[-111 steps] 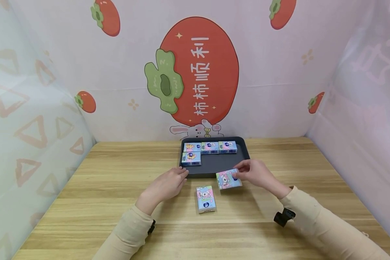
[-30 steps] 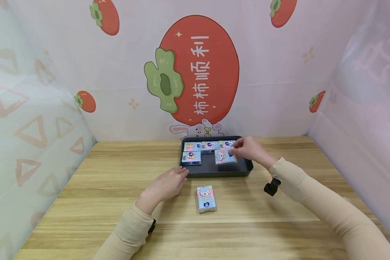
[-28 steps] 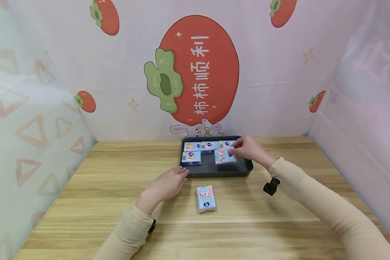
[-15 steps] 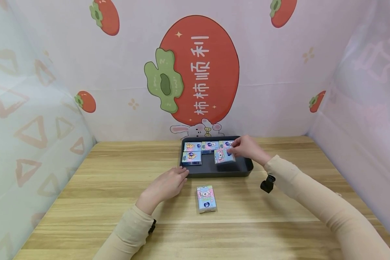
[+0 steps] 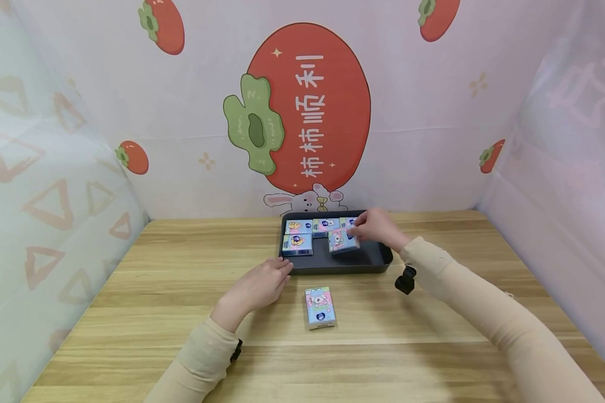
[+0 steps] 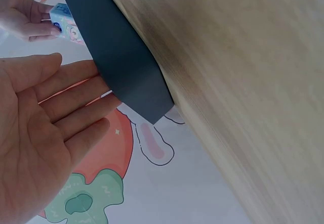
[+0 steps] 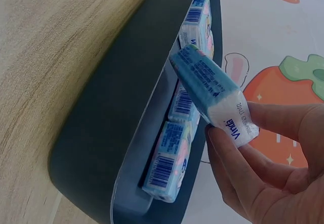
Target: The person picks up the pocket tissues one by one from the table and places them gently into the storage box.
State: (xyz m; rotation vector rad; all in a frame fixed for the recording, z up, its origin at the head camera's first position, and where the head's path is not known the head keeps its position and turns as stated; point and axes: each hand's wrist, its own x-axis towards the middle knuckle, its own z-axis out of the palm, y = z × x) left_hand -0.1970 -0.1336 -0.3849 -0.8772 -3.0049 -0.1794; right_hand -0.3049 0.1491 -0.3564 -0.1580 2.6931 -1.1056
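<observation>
My right hand (image 5: 380, 228) pinches a blue-and-pink pack of tissues (image 5: 340, 239) by its right end, above the tray's interior. In the right wrist view, thumb and fingers grip the white end of this tilted pack (image 7: 210, 82), marked "Vinda". The dark grey tray (image 5: 327, 262) holds several similar packs: a back row and one tissue pack (image 5: 297, 244) at the front left. Straight fingers of my left hand (image 5: 259, 284) touch the tray's front left corner; its palm (image 6: 30, 133) shows in the left wrist view. Another tissue pack (image 5: 320, 308) lies on the table before the tray.
The wooden table (image 5: 181, 246) reaches back to a cloth backdrop (image 5: 423, 140) printed with persimmons, and similar cloth hangs on both sides. The tray stands near the table's back edge. A black wrist camera (image 5: 406, 280) sits under the right sleeve.
My right hand has carried the tissue pack from the tray's front edge to over its interior, then a little left. The left hand and the pack on the table have stayed put.
</observation>
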